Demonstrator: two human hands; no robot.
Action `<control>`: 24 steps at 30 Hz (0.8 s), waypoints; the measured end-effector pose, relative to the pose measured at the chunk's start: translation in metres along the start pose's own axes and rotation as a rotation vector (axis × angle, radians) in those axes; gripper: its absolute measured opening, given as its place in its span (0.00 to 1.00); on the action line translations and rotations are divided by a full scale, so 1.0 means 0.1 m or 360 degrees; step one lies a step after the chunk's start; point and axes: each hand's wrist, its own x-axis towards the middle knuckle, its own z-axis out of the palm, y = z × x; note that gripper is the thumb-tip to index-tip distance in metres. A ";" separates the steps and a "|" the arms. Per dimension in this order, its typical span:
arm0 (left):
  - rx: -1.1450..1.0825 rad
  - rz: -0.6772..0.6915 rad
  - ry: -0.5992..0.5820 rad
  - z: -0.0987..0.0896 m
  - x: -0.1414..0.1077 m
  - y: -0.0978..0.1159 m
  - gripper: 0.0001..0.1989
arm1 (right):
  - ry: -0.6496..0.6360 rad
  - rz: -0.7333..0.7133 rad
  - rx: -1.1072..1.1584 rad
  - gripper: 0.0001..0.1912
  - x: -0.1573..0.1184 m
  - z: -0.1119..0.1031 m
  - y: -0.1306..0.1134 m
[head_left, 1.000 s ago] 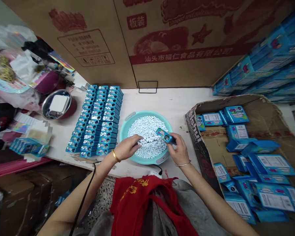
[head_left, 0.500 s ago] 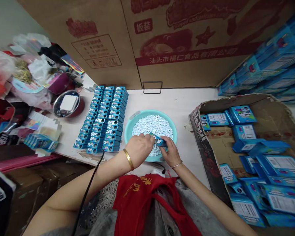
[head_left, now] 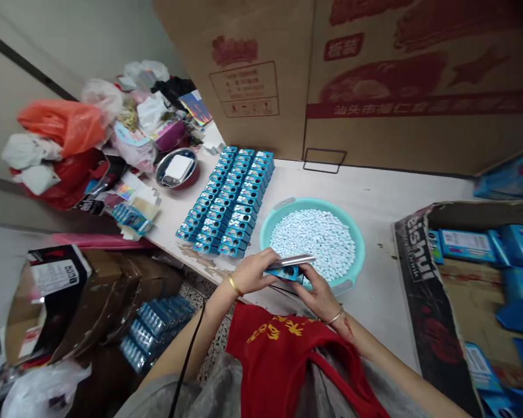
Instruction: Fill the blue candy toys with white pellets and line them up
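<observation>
Head view question: what's actually in those hands?

Left hand [head_left: 257, 274] has its fingers closed on a strip [head_left: 293, 261], thin, straight and shiny grey, can't tell if it's metal. Right hand [head_left: 317, 295] has a narrow pinch on the right end of a glossy blue box [head_left: 283, 271]. Strip lies across the top of it.

Cool, and where's the box?

Between the two hands, at the near edge of the basin [head_left: 358, 255]. That's round, smooth teal plastic, heaped with pebbly white pieces [head_left: 314, 244].

Any more boxes?

Yep, three tight rows [head_left: 226, 200] of them left of the basin, round dark holes showing. Off right, a worn cardboard carton [head_left: 431, 307], dark outside, brown inside, with shiny blue packs [head_left: 468, 245] in it.
</observation>
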 end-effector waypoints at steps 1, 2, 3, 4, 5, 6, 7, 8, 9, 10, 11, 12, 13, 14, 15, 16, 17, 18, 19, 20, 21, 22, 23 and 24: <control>-0.0051 -0.0041 0.0023 0.01 -0.12 -0.06 0.15 | -0.0076 -0.0030 -0.0021 0.20 0.02 0.05 -0.02; -0.0097 -0.0083 0.0060 0.02 -0.26 -0.12 0.14 | -0.0135 -0.0058 -0.0062 0.22 0.03 0.08 -0.03; -0.0131 -0.0132 0.0106 0.02 -0.40 -0.20 0.14 | -0.0152 -0.0079 -0.0126 0.25 0.06 0.08 0.00; -0.0147 -0.0193 0.0155 0.01 -0.54 -0.29 0.15 | -0.0107 -0.0084 -0.0215 0.27 0.08 0.05 0.05; -0.0143 -0.0270 0.0205 0.01 -0.68 -0.40 0.15 | 0.0000 -0.0064 -0.0324 0.28 0.10 -0.02 0.13; -0.0117 -0.0360 0.0248 0.01 -0.81 -0.53 0.15 | 0.0146 -0.0019 -0.0448 0.28 0.12 -0.11 0.24; -0.0076 -0.0459 0.0279 0.01 -0.92 -0.67 0.15 | 0.0310 0.0066 -0.0579 0.28 0.13 -0.22 0.35; -0.0026 -0.0561 0.0291 0.02 -1.01 -0.82 0.15 | 0.0453 0.0182 -0.0708 0.30 0.15 -0.34 0.48; 0.0025 -0.0657 0.0286 0.03 -1.08 -0.97 0.14 | 0.0555 0.0329 -0.0817 0.34 0.18 -0.46 0.59; 0.0070 -0.0737 0.0266 0.05 -1.13 -1.12 0.14 | 0.0626 0.0499 -0.0881 0.38 0.21 -0.56 0.69; 0.0106 -0.0792 0.0240 0.06 -1.16 -1.26 0.15 | 0.0647 0.0693 -0.0880 0.41 0.24 -0.65 0.77; 0.0134 -0.0822 0.0221 0.08 -1.17 -1.38 0.16 | 0.0624 0.0888 -0.0824 0.42 0.28 -0.73 0.83; 0.0160 -0.0840 0.0224 0.10 -1.17 -1.48 0.17 | 0.0579 0.1057 -0.0737 0.40 0.31 -0.78 0.85; 0.0183 -0.0843 0.0256 0.13 -1.16 -1.56 0.18 | 0.0510 0.1197 -0.0629 0.37 0.34 -0.82 0.86; 0.0208 -0.0834 0.0306 0.16 -1.15 -1.61 0.20 | 0.0454 0.1271 -0.0561 0.31 0.37 -0.85 0.85; 0.0236 -0.0848 0.0406 0.19 -1.14 -1.64 0.22 | 0.0439 0.1289 -0.0551 0.25 0.39 -0.88 0.84; 0.0251 -0.0827 0.0506 0.22 -1.13 -1.66 0.25 | 0.0445 0.1302 -0.0558 0.19 0.41 -0.90 0.84; 0.0283 -0.0802 0.0602 0.25 -1.13 -1.68 0.28 | 0.0456 0.1324 -0.0569 0.14 0.41 -0.92 0.84; 0.0324 -0.0794 0.0696 0.27 -1.12 -1.68 0.31 | 0.0472 0.1349 -0.0580 0.10 0.40 -0.93 0.85; 0.0358 -0.0823 0.0801 0.29 -1.11 -1.67 0.33 | 0.0489 0.1373 -0.0586 0.07 0.37 -0.93 0.86; 0.0385 -0.0864 0.0911 0.30 -1.08 -1.64 0.35 | 0.0504 0.1398 -0.0585 0.05 0.33 -0.92 0.86; 0.0387 -0.0867 0.0984 0.30 -1.03 -1.58 0.37 | 0.0516 0.1415 -0.0574 0.04 0.27 -0.91 0.85; 0.0356 -0.0847 0.0997 0.30 -0.95 -1.50 0.36 | 0.0516 0.1426 -0.0552 0.04 0.21 -0.89 0.83; 0.0312 -0.0807 0.0995 0.29 -0.85 -1.40 0.33 | 0.0504 0.1432 -0.0517 0.05 0.14 -0.88 0.80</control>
